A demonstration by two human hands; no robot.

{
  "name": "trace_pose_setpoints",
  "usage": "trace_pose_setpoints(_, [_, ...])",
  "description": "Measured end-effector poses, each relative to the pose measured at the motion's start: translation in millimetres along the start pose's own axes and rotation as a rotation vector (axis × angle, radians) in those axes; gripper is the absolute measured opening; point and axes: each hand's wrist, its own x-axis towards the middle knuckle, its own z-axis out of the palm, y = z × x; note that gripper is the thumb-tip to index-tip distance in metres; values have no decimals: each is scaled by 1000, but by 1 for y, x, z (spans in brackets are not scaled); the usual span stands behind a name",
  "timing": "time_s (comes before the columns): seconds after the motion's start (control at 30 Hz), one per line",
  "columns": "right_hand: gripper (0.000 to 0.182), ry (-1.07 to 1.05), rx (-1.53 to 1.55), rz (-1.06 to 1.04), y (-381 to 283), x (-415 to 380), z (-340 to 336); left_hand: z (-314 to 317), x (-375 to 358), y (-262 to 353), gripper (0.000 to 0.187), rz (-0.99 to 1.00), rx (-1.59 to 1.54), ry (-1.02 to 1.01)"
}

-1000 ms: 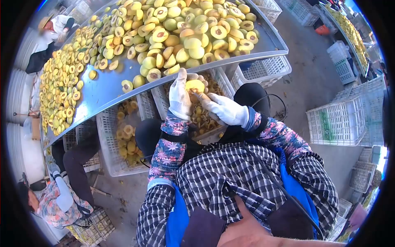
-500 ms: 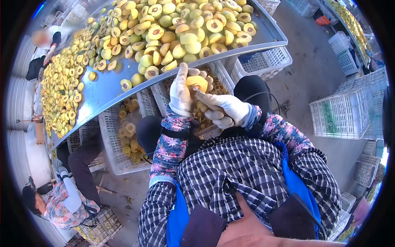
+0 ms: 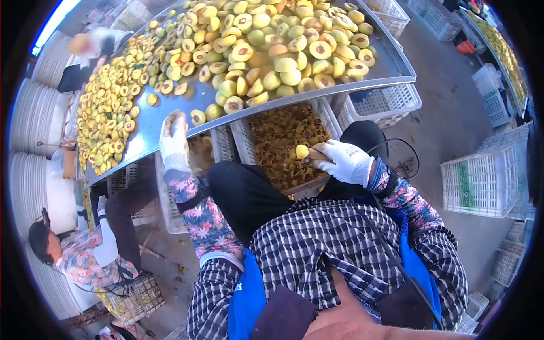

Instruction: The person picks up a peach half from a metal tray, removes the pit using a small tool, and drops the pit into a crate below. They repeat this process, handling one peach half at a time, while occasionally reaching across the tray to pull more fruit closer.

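My left hand (image 3: 174,141), in a white glove with stained fingertips, is at the front edge of the metal table (image 3: 148,133). Its fingers point up, extended, and no fruit shows in them. My right hand (image 3: 347,162), also gloved, is closed around a small pitting tool (image 3: 319,154), mostly hidden by the fingers. At the tool's tip is a small yellow fruit piece (image 3: 302,151), above a crate (image 3: 245,144) of brown pitted scraps (image 3: 283,136). Halved yellow-green fruits (image 3: 272,51) with brown centres are heaped on the table.
Another crate (image 3: 222,144) stands left of the scrap crate, partly behind my knee. A white crate (image 3: 388,102) sits under the table's right corner. More crates (image 3: 479,184) stand at right. A co-worker (image 3: 85,252) sits at lower left; another person (image 3: 90,48) is at upper left.
My hands have moved apart: the left to the table edge, the right lower and rightward with the tool. The fruit half held in my left hand no longer shows there.
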Motion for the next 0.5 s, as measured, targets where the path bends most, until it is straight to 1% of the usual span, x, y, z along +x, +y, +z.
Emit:
trace_pose_setpoints(0.03, [47, 41, -40, -28, 3, 2, 5, -14, 2, 6, 38, 91, 608, -1])
trace_pose_setpoints(0.07, [47, 85, -80, -55, 4, 4, 8, -13, 9, -4, 38, 95, 611, 10])
trace_pose_setpoints(0.1, [47, 34, -85, 6, -3, 8, 6, -7, 22, -25, 39, 164, 633, -86])
trace_pose_setpoints(0.13, [47, 36, -86, -6, -5, 11, 8, -3, 35, -36, 40, 232, 655, -181])
trace_pose_setpoints(0.2, [44, 30, -161, -38, -3, 17, 15, 34, 33, -23, 42, 146, 817, -389])
trace_pose_setpoints(0.27, [41, 25, -174, -63, -3, 21, 15, 68, 26, -4, 53, 63, 1047, -590])
trace_pose_setpoints(0.33, [42, -69, -250, 7, -12, 22, 8, 90, 30, -21, 65, 51, 1069, -575])
trace_pose_setpoints(0.37, [48, -88, -263, 6, -14, 23, 6, 100, 33, -23, 72, 16, 1112, -556])
trace_pose_setpoints(0.4, [48, -84, -269, 10, -14, 23, 6, 106, 33, -27, 72, 21, 1106, -556])
trace_pose_setpoints(0.47, [55, -79, -294, 26, -12, 23, 5, 116, 34, -30, 70, -25, 1105, -520])
trace_pose_setpoints(0.5, [60, -57, -253, 12, -9, 25, 6, 118, 36, -38, 69, -37, 1087, -493])
